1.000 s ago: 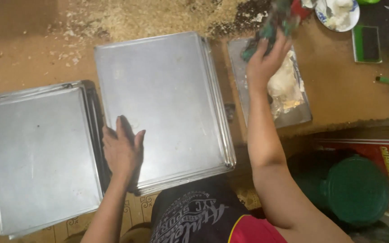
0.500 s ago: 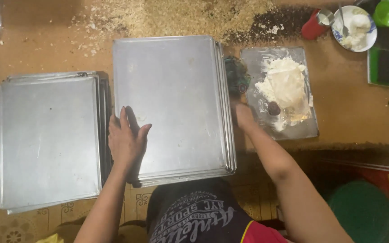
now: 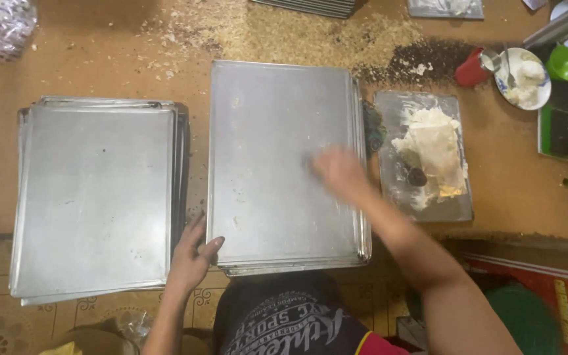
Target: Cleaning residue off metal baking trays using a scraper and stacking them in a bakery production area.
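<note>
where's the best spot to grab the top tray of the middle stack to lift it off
Probably the near left corner of the top tray, where the left hand already rests. The tray lies flat with a thin raised rim, and that corner overhangs the table edge, so fingers can hook under the rim from the person's side. The right hand is on its surface.

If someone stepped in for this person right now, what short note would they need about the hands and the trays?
Left hand: flat on the near left corner of the middle tray stack, holding nothing.
Right hand: blurred, on the top tray's surface, apparently rubbing it; whether it holds anything cannot be told.
Second tray stack lies to the left. Small tray with white fat lies to the right.
Done: cannot be told which trays are treated.
Left: likely the rest of the top tray.
</note>
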